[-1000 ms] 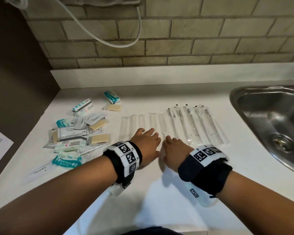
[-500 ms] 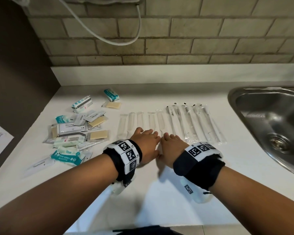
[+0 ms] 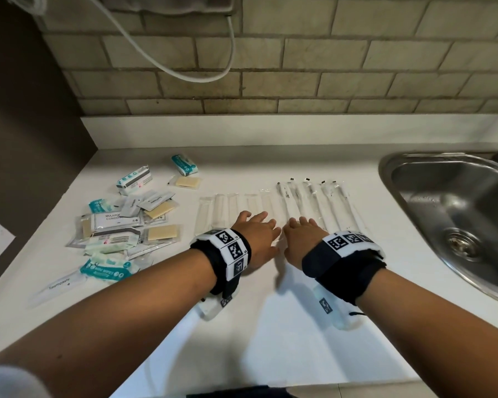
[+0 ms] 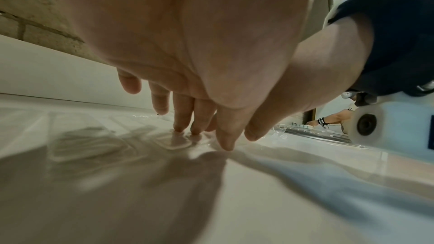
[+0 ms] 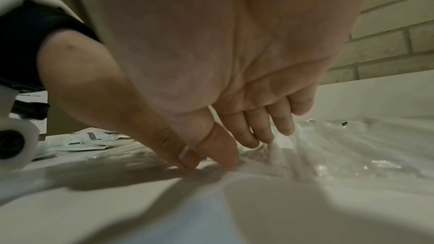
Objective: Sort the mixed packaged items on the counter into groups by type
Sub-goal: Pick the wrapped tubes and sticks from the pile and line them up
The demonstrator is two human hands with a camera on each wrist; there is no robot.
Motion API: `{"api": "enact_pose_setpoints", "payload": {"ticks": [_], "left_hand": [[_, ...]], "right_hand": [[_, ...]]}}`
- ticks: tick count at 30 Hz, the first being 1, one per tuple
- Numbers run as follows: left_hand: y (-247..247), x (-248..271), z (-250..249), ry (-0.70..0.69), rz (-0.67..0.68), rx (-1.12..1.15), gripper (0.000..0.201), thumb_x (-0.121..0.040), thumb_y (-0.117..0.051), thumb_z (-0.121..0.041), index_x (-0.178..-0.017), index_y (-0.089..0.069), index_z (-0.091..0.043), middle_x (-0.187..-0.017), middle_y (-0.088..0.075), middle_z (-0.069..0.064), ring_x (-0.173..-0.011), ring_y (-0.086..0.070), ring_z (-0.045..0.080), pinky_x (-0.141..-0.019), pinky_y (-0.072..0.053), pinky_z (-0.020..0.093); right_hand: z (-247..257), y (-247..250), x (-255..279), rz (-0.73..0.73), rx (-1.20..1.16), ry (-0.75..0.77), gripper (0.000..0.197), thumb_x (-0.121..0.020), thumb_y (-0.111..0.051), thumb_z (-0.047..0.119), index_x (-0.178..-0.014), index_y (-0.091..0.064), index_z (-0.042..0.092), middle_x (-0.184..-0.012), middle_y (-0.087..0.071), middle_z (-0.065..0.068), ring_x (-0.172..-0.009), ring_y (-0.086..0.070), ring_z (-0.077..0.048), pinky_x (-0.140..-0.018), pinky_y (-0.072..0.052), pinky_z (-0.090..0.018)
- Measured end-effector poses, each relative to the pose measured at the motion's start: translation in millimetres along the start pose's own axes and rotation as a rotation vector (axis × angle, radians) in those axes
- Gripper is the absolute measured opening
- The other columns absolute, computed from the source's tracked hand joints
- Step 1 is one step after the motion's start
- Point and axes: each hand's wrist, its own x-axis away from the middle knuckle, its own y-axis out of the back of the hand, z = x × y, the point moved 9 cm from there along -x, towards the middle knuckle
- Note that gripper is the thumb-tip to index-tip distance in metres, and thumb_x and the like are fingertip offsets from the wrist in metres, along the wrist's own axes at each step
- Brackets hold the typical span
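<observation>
Bare forearms, black wrist straps [image 3: 339, 265], white bands with square black-and-white markers [image 3: 232, 248]

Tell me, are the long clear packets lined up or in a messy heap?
Lined up. The long clear packets lie flat, side by side in one row on the counter.

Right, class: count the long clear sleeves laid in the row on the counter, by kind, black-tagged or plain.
Black-tagged sleeves: 5
Plain sleeves: 5
Total: 10
</observation>
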Motion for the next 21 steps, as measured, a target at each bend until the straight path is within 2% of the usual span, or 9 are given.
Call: {"api": "enact_pose_setpoints", "payload": {"ticks": [4, 9, 14, 16, 18, 21], "left_hand": [[-2, 1, 1, -0.015, -0.006, 0.027, 0.053, -0.100, -0.032, -0.041, -0.150, -0.026, -0.023, -0.161, -0.018, -0.001, -0.149, -0.005, 0.022, -0.117, -0.006, 0.049], [-1, 4, 3, -0.042, -0.049, 0.080, 0.045, -0.099, -0.034, -0.040, -0.144, -0.038, -0.033, -0.159, -0.023, -0.006, -0.149, -0.008, 0.021, -0.116, -0.004, 0.050], [-1, 8, 15, -0.004, -0.124, 0.165, 0.043, -0.096, -0.038, -0.043, -0.135, -0.051, -0.029, -0.151, -0.037, -0.014, -0.149, -0.007, 0.016, -0.115, 0.002, 0.046], [-2, 13, 24, 0.025, -0.094, 0.139, 0.047, -0.098, -0.035, -0.044, -0.142, -0.044, -0.029, -0.157, -0.028, -0.010, -0.149, -0.006, 0.017, -0.116, 0.002, 0.047], [-5, 19, 32, 0.048, -0.043, 0.089, 0.050, -0.100, -0.031, -0.043, -0.147, -0.036, -0.025, -0.160, -0.021, -0.006, -0.149, -0.005, 0.019, -0.116, 0.001, 0.049], [-9, 24, 35, 0.047, -0.009, 0.070, 0.049, -0.100, -0.033, -0.043, -0.146, -0.036, -0.026, -0.160, -0.021, -0.005, -0.149, -0.006, 0.019, -0.117, 0.000, 0.048]], "right_hand": [[1, 0, -5, -0.005, 0.003, -0.001, 0.058, -0.095, -0.042, 0.025, -0.148, -0.027, 0.006, -0.152, -0.030, -0.008, -0.143, -0.023, -0.026, -0.120, -0.016, -0.035], [3, 6, -5, -0.042, 0.003, 0.007, 0.066, -0.094, -0.043, 0.023, -0.152, -0.015, 0.006, -0.160, -0.010, -0.010, -0.149, -0.008, -0.028, -0.122, -0.009, -0.037], [25, 11, 3, -0.099, 0.011, 0.086, 0.065, -0.098, -0.040, 0.027, -0.153, -0.009, 0.009, -0.161, -0.005, -0.009, -0.150, -0.003, -0.028, -0.123, -0.004, -0.038], [31, 7, 3, -0.094, 0.039, 0.092, 0.063, -0.099, -0.036, 0.027, -0.153, -0.010, 0.008, -0.161, -0.009, -0.009, -0.150, -0.003, -0.028, -0.123, -0.003, -0.038], [33, 0, 3, -0.070, 0.060, 0.085, 0.059, -0.099, -0.034, 0.027, -0.151, -0.018, 0.007, -0.158, -0.019, -0.009, -0.149, -0.008, -0.028, -0.123, -0.005, -0.038], [36, -9, 4, -0.028, 0.085, 0.065, 0.057, -0.097, -0.037, 0.026, -0.149, -0.025, 0.007, -0.154, -0.026, -0.009, -0.147, -0.015, -0.026, -0.123, -0.007, -0.037]]}}
